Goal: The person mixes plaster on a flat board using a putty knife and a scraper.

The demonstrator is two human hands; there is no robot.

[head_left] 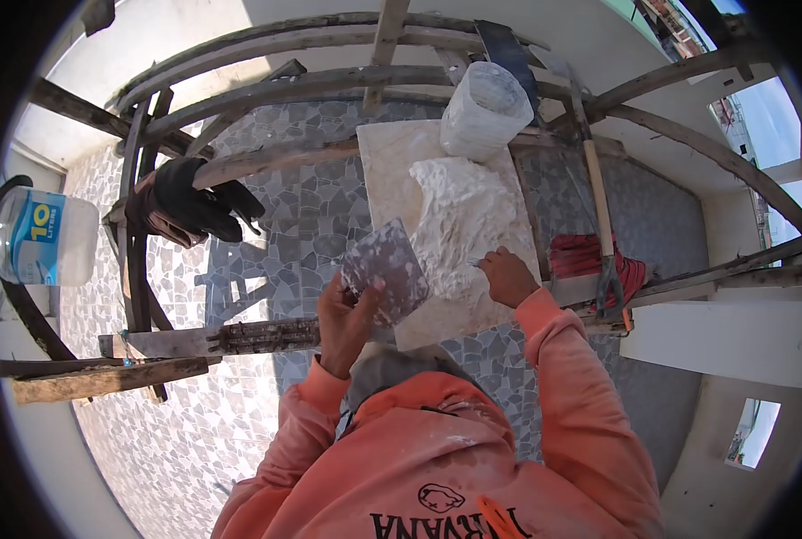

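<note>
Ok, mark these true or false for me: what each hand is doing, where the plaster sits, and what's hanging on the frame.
1. The left hand holds a flat square board. True.
2. The right hand is on the hammer. False: it is at the white plaster heap.
3. The plaster lies on a pale slab. True.
4. The white bucket stands on the floor. False: it rests on the wooden frame.
5. Dark gloves hang on the frame. True.

On the scaffold, a plaster heap (459, 220) lies on a board (392, 171), a bag (484, 110) behind it, gloves (190, 202) to its left, a hammer (599, 211) to its right.
</note>
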